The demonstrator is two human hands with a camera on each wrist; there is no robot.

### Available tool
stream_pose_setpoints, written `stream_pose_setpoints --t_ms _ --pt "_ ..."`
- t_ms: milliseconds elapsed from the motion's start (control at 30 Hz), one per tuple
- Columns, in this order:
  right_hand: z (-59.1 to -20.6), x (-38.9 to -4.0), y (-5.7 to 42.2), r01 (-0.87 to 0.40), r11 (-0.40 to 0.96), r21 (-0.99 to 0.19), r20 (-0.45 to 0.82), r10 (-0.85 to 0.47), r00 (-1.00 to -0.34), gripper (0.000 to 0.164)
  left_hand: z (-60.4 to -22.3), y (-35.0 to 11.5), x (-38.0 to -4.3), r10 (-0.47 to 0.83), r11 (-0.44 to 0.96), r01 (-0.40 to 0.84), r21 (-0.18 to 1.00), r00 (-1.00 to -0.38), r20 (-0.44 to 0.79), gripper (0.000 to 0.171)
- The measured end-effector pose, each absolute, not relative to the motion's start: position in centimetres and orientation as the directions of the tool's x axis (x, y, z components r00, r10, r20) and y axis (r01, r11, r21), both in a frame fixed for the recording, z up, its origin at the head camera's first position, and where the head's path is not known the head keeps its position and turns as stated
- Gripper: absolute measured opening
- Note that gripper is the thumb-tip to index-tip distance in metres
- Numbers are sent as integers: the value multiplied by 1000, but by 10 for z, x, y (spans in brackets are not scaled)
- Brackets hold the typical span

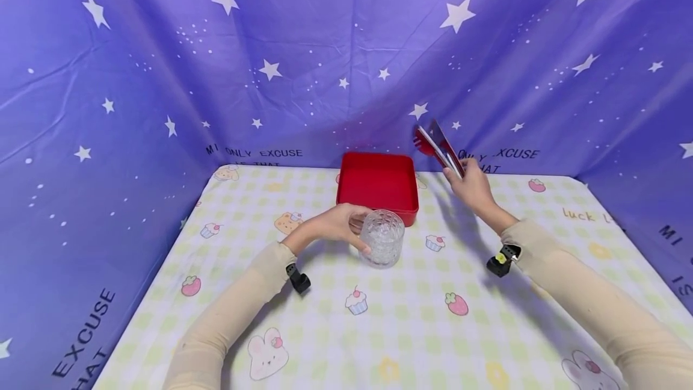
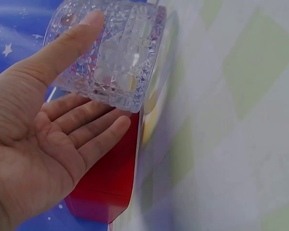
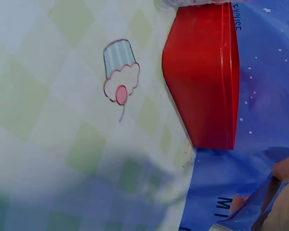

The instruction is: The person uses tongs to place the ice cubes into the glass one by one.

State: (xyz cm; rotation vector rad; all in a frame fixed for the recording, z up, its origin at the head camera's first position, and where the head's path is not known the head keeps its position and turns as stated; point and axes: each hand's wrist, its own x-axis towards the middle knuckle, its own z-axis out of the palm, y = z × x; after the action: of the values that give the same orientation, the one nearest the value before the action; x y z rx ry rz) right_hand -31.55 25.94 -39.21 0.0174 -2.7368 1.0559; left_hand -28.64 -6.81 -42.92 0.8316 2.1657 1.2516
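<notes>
My left hand (image 1: pixel 341 224) grips a clear, cut-pattern glass (image 1: pixel 383 239) in front of the red box. In the left wrist view the thumb lies across the side of the glass (image 2: pixel 111 57), with the fingers on its far side. My right hand (image 1: pixel 472 185) holds a bundle of cutlery up in the air, right of the box. A red fork (image 1: pixel 424 142) fans out to the left, beside a slim silvery piece (image 1: pixel 435 142) and a dark red flat piece (image 1: pixel 446 144). Only part of the right hand (image 3: pixel 284 202) shows in the right wrist view.
An open red box (image 1: pixel 377 182) stands at the back of the table, near the purple star-printed curtain (image 1: pixel 303 35). A checked cloth (image 1: pixel 319 330) with printed cupcakes and strawberries covers the table. Curtains also rise along the left and right sides.
</notes>
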Motion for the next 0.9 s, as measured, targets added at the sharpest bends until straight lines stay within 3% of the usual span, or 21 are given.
stream_pose_setpoints --t_ms 267,567,900 --pt "-404 -311 256 7 782 -624 108 95 -990 50 -428 -67 -279 674 411 257 874 -732 -102 77" --pt "-421 -311 251 107 776 -621 -28 114 -993 49 -432 -67 -273 669 394 280 876 -741 -64 78" --pt "-430 -307 245 134 780 -612 -71 114 -991 47 -431 -67 -267 675 406 352 843 -737 -17 77"
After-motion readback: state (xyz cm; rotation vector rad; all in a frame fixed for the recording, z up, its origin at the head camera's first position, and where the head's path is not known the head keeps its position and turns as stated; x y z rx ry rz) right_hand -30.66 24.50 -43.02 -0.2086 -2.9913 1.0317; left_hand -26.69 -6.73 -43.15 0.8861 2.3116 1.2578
